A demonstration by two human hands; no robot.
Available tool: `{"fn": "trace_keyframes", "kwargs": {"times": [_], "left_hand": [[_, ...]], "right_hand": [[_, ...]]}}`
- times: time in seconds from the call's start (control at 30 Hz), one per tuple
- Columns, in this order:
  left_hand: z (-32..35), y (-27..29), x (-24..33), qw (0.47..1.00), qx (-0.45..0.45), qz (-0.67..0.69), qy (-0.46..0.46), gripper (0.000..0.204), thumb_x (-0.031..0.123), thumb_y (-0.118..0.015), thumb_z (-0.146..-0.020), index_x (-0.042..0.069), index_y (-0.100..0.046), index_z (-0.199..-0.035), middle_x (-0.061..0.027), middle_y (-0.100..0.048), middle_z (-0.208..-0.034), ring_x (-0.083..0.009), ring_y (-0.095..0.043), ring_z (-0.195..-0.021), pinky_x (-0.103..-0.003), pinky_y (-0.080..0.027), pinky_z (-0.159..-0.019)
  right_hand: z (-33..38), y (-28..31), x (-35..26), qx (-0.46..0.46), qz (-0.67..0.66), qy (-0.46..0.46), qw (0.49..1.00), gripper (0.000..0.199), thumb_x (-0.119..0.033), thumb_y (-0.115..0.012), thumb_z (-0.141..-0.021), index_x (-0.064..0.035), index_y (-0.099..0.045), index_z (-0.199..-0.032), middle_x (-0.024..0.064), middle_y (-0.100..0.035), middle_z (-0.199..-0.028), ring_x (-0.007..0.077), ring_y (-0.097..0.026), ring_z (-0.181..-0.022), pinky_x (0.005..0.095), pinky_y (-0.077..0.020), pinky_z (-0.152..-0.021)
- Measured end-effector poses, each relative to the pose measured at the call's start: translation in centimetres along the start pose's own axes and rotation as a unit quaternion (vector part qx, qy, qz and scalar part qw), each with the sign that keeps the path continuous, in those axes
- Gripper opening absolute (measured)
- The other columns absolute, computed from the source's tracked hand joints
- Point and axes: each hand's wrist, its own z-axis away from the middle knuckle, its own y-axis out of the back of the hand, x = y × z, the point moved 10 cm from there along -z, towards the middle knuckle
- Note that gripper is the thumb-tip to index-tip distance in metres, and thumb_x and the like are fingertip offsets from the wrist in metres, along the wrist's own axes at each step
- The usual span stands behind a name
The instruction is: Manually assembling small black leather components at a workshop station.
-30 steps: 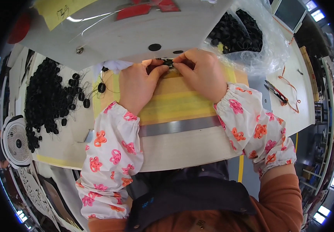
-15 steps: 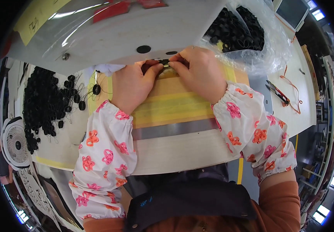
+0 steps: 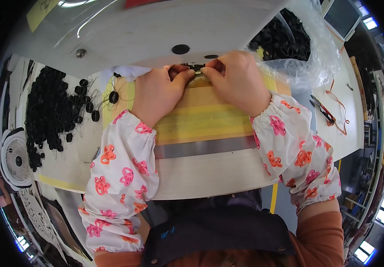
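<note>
At the lower edge of a large grey-white machine head [image 3: 129, 49], both hands meet in a pinch. My left hand [image 3: 161, 92] and my right hand [image 3: 240, 84] each grip an end of a small dark piece [image 3: 197, 67] between thumb and fingers. Most of that piece is covered by the fingertips, so its kind cannot be made out. Under the hands lies a work surface with yellow tape strips [image 3: 201, 120] across it. Both forearms wear white sleeve covers with pink and orange flowers.
To the left is a heap of small black loops [image 3: 45, 111] with loose threads, near a white fan [image 3: 17, 158]. A clear plastic bag [image 3: 325, 62] of black loops [image 3: 285, 38] stands at the back right. Thread snips [image 3: 323, 109] and an orange cord [image 3: 346, 121] lie at right.
The whole view has shifted slightly, so the machine and hands appear a little farther right. Both hands keep their pinch on the small dark piece below the machine head.
</note>
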Motion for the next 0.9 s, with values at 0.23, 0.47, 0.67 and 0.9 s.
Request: {"fn": "trace_keyframes", "kwargs": {"times": [0.23, 0.47, 0.67, 0.9], "left_hand": [[0.4, 0.3, -0.8, 0.997, 0.001, 0.05, 0.054, 0.026, 0.024, -0.066, -0.074, 0.0, -0.063, -0.083, -0.0035, -0.062, -0.066, -0.0071, -0.054, -0.057, -0.022, -0.042, -0.054], [0.5, 0.5, -1.8, 0.997, 0.018, 0.072, 0.036, 0.027, 0.028, -0.062, -0.074, 0.003, -0.063, -0.081, -0.004, -0.06, -0.061, -0.0121, -0.053, -0.051, -0.024, -0.042, -0.052], [-0.5, 0.1, 0.1, 0.999, 0.005, 0.038, 0.021, 0.027, 0.029, -0.063, -0.073, 0.004, -0.064, -0.08, -0.0064, -0.06, -0.061, -0.0149, -0.056, -0.053, -0.026, -0.043, -0.054], [-0.1, 1.0, 0.3, 0.999, 0.022, -0.031, -0.026, 0.026, 0.022, -0.064, -0.076, -0.003, -0.058, -0.071, -0.0067, -0.056, -0.059, -0.0107, -0.049, -0.054, -0.028, -0.041, -0.054]], "right_hand": [[-0.1, -0.6, 0.3, -0.028, 0.025, -0.034, 0.999, 0.011, -0.004, -0.061, -0.065, 0.0003, -0.051, -0.065, 0.0152, -0.055, -0.063, 0.0332, -0.054, -0.06, 0.0385, -0.0429, -0.052], [-0.2, -1.4, 0.6, -0.033, 0.018, -0.04, 0.999, 0.016, -0.012, -0.063, -0.068, 0.0033, -0.059, -0.068, 0.013, -0.059, -0.059, 0.0236, -0.057, -0.052, 0.0302, -0.0447, -0.051], [-0.4, 0.1, 1.3, -0.016, 0.019, -0.038, 0.999, 0.016, -0.013, -0.063, -0.068, 0.001, -0.057, -0.068, 0.0129, -0.058, -0.06, 0.0253, -0.057, -0.054, 0.0315, -0.0448, -0.051], [0.2, -1.4, 2.2, -0.015, -0.01, -0.055, 0.998, 0.011, -0.013, -0.055, -0.067, -0.0023, -0.053, -0.067, 0.017, -0.056, -0.063, 0.0358, -0.056, -0.062, 0.0429, -0.0447, -0.056]]}}
